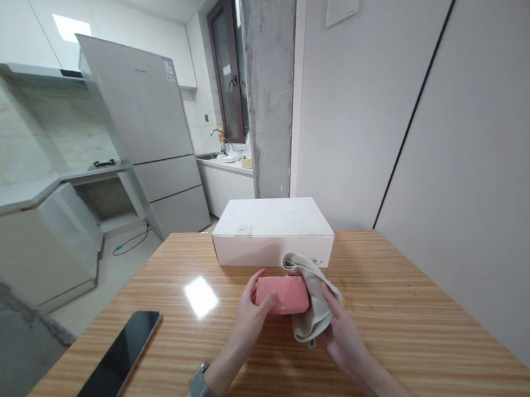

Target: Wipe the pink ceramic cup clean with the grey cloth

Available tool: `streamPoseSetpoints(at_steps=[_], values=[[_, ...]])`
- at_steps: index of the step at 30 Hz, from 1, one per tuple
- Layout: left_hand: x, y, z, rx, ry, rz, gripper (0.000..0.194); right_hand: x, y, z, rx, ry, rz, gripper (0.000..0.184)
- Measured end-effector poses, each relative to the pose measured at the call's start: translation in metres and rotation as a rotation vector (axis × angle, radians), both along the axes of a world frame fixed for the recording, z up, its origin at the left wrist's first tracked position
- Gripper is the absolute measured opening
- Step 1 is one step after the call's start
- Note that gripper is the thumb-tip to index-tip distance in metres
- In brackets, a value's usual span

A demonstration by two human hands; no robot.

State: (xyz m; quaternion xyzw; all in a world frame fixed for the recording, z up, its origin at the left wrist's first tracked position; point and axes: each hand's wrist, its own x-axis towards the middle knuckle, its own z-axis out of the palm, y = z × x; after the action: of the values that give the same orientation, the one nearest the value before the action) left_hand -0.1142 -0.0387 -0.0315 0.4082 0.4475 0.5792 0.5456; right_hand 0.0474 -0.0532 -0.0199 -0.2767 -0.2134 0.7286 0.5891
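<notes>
A pink case with rounded corners is held above the table by my left hand, thumb on its near face and fingers at its left end. I cannot make out what kind of case it is. My right hand grips a folded grey-beige cloth, which lies against the case's right end. The cloth's upper fold sticks up beyond the case, and its lower edge hangs down. Part of my right fingers is hidden behind the cloth. A watch with a grey-green band sits on my left wrist.
Behind my hands a closed white box stands on the wood-grain table. A black smartphone lies at the table's left. A white wall borders the right side; a fridge and kitchen counter are farther back.
</notes>
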Motion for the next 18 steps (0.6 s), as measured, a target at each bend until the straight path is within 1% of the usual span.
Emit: streamPoseSetpoints(at_steps=[4, 7, 8, 10, 13, 15, 16, 18], values=[[-0.002, -0.002, 0.002, -0.051, -0.162, -0.115, 0.059, 0.005, 0.003, 0.005, -0.014, -0.004, -0.049, 0.041], [-0.001, -0.006, 0.004, 0.018, -0.145, -0.149, 0.054, 0.009, 0.004, 0.009, -0.014, -0.043, -0.029, 0.043], [-0.001, -0.007, 0.005, 0.036, -0.136, -0.143, 0.055, 0.01, 0.004, 0.01, -0.005, -0.053, -0.013, 0.044], [0.001, -0.008, 0.007, 0.048, -0.162, -0.151, 0.064, 0.01, 0.003, 0.01, 0.02, -0.06, 0.021, 0.045], [0.003, -0.01, 0.007, 0.011, -0.28, -0.241, 0.078, 0.011, 0.003, 0.008, 0.019, -0.047, 0.037, 0.046], [0.004, -0.01, 0.005, -0.034, -0.316, -0.293, 0.078, 0.011, 0.005, 0.007, -0.022, -0.042, 0.013, 0.044], [0.004, -0.01, 0.004, -0.052, -0.314, -0.295, 0.077, 0.011, 0.006, 0.007, -0.037, -0.041, -0.003, 0.043], [0.003, -0.008, 0.0, -0.082, -0.282, -0.257, 0.076, 0.011, 0.006, 0.007, -0.035, -0.033, -0.023, 0.042]])
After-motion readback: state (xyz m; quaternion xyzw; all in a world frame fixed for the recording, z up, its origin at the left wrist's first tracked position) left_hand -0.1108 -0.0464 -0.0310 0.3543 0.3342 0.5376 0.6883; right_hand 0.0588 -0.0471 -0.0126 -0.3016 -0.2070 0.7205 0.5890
